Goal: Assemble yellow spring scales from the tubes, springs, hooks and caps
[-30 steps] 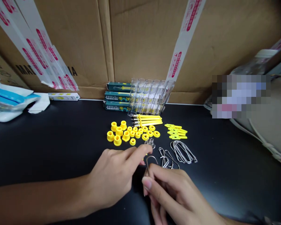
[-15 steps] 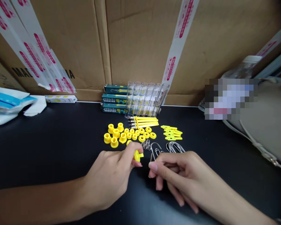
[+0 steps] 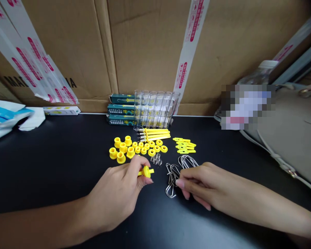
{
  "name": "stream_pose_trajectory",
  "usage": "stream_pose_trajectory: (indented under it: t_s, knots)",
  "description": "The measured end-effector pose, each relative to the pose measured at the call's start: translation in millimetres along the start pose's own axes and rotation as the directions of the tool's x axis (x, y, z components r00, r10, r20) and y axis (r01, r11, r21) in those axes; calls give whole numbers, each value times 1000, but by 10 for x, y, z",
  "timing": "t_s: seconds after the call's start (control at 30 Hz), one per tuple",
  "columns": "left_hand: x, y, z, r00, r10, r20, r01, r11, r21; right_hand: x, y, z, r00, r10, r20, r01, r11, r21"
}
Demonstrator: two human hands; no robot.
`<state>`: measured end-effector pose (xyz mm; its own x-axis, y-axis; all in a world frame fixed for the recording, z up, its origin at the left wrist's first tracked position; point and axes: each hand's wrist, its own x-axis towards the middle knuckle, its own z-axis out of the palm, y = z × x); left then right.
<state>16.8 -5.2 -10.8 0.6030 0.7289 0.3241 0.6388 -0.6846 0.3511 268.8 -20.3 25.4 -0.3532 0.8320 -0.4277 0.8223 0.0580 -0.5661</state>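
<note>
Head view: your left hand (image 3: 116, 192) pinches a yellow flanged plug (image 3: 146, 172); your right hand (image 3: 208, 183), grip unclear, touches wire hooks (image 3: 172, 175) well forward of the tabletop's (image 3: 54, 155) back edge. Hook handling seems underway, probably calling next for careful untangling.

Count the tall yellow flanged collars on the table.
6: back-left collar, back-right collar, centre collar, left collar, front collar, right collar. The left hand may hide more.

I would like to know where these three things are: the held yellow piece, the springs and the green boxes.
Held yellow piece (image 3: 146, 172): head view, on its round disc.
Springs (image 3: 156, 159): head view, on the middle of the cluster.
Green boxes (image 3: 121, 110): head view, on the middle box's left part.
</note>
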Motion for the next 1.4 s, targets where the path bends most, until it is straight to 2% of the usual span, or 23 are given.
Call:
stream_pose_trajectory:
  t_s: [0.13, 0.33, 0.4, 0.47, 0.57, 0.7, 0.83, 1.07, 1.23, 1.3, 1.4]
  knots:
    - [1, 12, 14, 999, 35, -42, -33, 999, 34, 55, 26, -18, 1000, -7, -15, 8, 999, 52]
    - [-10, 5, 18, 999, 23, -39, -23, 1000, 20, 93, 99, -50, 1000, -10, -8, 11, 987, 160]
    - [-14, 6, 24, 999, 21, -40, -21, 1000, 11, 87, 45, -43, 997, -22, -74, 33, 987, 155]
    - [-14, 11, 31, 998, 42, -52, -41, 999, 9, 79, -54, 3, 972, -100, -212, 138, 975, 175]
    - [-12, 19, 36, 986, 144, -83, -143, 989, 27, 79, -213, 155, 906, -208, -368, 330, 893, 307]
    - [-15, 29, 25, 968, 240, -76, -239, 971, 14, 96, -307, 379, 858, -338, -387, 443, 869, 222]
    - [-17, 33, 16, 965, 255, -67, -257, 966, -30, 102, -304, 464, 823, -353, -445, 464, 870, 168]
    - [-74, -23, 60, 977, 212, -9, -211, 972, -106, 130, -274, 415, 842, -337, -422, 461, 855, 237]
    - [-65, -17, 81, 972, 219, -84, -224, 973, -60, 179, -209, 278, 866, -351, -355, 455, 849, 270]
    - [-33, 6, 55, 971, 223, -86, -225, 974, -19, 181, -191, 229, 863, -360, -355, 460, 849, 259]
    - [9, 40, -1, 955, 285, -81, -285, 958, 12, 171, -182, 186, 842, -397, -365, 489, 847, 207]
